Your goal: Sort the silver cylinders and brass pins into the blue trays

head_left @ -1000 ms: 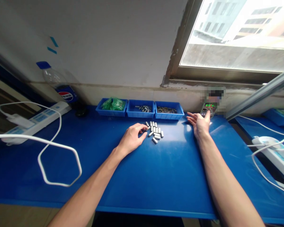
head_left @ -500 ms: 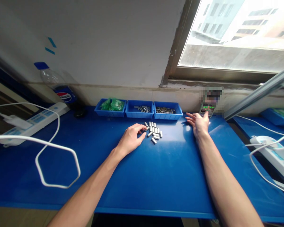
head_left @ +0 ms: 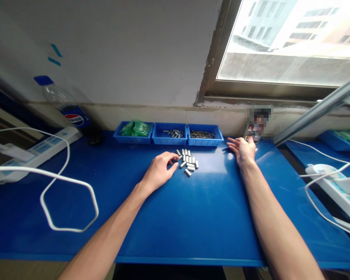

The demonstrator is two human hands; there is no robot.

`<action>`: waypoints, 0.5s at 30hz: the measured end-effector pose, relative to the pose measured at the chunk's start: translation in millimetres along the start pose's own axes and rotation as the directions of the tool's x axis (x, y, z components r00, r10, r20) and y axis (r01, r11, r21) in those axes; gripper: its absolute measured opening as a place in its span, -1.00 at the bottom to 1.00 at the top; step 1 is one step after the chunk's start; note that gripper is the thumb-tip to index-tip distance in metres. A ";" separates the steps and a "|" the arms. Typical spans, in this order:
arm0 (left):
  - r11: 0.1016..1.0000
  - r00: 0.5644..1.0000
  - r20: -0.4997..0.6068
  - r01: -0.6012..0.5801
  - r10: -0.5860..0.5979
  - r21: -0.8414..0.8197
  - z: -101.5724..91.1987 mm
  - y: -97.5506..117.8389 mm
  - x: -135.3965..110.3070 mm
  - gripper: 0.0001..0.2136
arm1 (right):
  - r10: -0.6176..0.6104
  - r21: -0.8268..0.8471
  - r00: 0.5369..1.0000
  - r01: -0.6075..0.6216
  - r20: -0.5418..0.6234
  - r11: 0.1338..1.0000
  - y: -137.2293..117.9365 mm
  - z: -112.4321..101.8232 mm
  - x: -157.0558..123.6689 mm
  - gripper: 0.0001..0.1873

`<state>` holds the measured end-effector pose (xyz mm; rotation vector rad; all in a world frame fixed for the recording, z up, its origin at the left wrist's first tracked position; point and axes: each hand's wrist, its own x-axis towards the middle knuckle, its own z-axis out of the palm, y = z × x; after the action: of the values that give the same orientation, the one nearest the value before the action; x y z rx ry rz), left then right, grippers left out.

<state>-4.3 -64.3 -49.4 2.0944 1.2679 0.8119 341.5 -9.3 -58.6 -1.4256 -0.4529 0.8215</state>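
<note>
A pile of several small grey metal pieces [head_left: 188, 160] lies on the blue table [head_left: 192, 210]. My left hand [head_left: 159, 170] rests beside the pile on its left, fingers loosely curled, fingertips touching the nearest pieces. My right hand [head_left: 242, 149] is stretched out far right with fingers spread, its fingertip touching a small device [head_left: 253, 132] that leans against the wall; the device's upper part is blurred.
Three blue bins line the back: green bags [head_left: 133, 131], grey pieces [head_left: 170, 133], dark pins [head_left: 204, 135]. A plastic bottle [head_left: 65, 107] lies at the back left. White power strips [head_left: 39, 149] [head_left: 336, 186] with looping cables [head_left: 67, 186] sit at both sides.
The view has shifted slightly to the right. Both hands stay almost where they were; the device's lit display has changed from green to reddish.
</note>
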 end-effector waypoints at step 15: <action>1.000 1.000 -0.008 -0.005 0.005 0.003 0.0 0.4 0.3 -0.81 | -0.015 -0.033 1.000 0.016 0.026 0.999 2.7 -0.1 2.9 -0.11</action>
<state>-3.9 -64.2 -49.0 2.0998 1.2690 0.8218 342.9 -7.4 -61.9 -1.4423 -0.4986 0.8243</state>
